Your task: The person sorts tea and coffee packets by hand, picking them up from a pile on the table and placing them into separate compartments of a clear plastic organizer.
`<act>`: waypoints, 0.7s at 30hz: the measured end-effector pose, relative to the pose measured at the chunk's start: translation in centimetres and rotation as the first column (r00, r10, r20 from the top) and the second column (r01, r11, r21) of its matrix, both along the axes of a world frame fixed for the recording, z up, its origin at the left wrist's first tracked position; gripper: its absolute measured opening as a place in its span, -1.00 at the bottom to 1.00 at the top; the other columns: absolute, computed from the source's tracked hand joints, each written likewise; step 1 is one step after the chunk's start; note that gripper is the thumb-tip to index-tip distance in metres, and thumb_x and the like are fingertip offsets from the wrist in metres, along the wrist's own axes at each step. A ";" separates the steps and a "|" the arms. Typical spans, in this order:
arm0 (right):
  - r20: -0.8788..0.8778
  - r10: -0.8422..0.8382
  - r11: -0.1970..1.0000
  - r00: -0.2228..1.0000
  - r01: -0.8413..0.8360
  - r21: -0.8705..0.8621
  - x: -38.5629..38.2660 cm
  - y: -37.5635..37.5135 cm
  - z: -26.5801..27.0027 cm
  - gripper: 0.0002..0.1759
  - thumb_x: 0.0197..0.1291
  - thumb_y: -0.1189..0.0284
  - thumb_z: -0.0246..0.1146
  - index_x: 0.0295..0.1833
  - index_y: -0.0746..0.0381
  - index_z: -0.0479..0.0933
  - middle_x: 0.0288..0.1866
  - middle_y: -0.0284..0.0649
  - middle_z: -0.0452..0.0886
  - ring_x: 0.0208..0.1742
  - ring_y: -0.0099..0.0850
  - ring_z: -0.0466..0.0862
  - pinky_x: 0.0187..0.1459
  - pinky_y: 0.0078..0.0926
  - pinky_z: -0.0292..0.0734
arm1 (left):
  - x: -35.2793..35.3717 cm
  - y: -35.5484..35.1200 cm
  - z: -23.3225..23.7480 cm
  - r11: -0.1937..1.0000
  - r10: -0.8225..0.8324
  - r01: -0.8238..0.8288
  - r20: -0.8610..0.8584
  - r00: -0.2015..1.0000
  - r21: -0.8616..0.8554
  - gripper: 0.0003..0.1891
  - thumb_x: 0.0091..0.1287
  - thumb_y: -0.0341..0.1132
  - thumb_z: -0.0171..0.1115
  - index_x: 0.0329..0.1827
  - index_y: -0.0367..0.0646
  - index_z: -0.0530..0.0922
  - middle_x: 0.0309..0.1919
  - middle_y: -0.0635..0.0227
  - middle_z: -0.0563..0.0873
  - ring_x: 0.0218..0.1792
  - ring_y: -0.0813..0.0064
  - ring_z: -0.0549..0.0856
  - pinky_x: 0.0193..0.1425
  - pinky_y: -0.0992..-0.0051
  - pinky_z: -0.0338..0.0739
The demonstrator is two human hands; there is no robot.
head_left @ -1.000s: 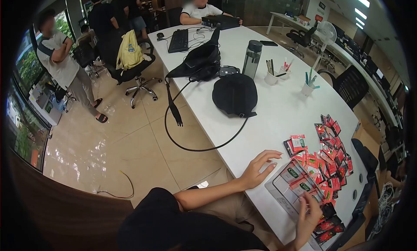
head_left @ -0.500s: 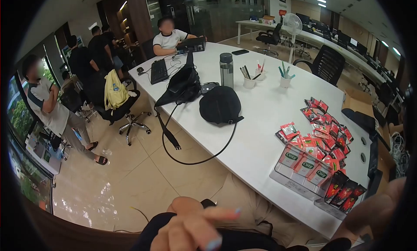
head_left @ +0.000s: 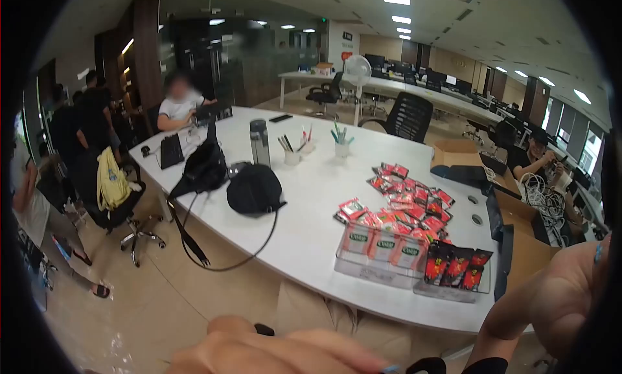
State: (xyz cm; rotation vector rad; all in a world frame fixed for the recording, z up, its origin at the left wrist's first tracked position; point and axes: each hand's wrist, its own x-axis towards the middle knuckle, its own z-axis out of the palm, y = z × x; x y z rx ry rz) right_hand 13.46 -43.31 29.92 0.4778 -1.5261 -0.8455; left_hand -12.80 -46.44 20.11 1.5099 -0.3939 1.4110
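Note:
My left hand [head_left: 278, 353] is low in front of me at the bottom edge, blurred, with its fingers stretched out and nothing seen in them. My right hand [head_left: 570, 299] is raised close to the camera at the right edge; its palm shows, but most of its fingers are cut off by the dark rim. Nearest to the hands on the white table [head_left: 304, 257] stands a clear plastic organizer [head_left: 379, 270] with red-and-white Cozy sachets [head_left: 386, 244]. At its right end are black-and-red sachets [head_left: 457, 267]. A loose heap of red sachets [head_left: 414, 199] lies behind it.
A black cap [head_left: 254, 189], a black waist bag [head_left: 202, 163], a water bottle [head_left: 260, 144] and pen cups [head_left: 342, 147] stand farther back. Open cardboard boxes [head_left: 525, 235] and white cables [head_left: 547, 205] are at the right. A person [head_left: 180, 105] sits at the far end.
The view has turned right and up, so the table things sit farther left in it. My left hand has gone lower and its fingers point right. More of my right hand shows.

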 end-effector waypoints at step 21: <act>0.003 -0.169 0.954 0.986 0.164 -0.251 7.5 0.6 -4.4 -0.61 0.08 0.78 0.15 0.08 0.44 0.43 -0.32 0.04 0.63 -0.25 -0.16 0.60 -0.25 -0.26 0.53 | 3.6 -0.3 0.6 0.332 0.245 -0.703 0.663 0.708 0.629 -0.51 0.52 0.02 -0.30 0.49 0.27 0.08 0.25 0.42 0.51 0.30 0.52 0.38 0.44 0.09 0.12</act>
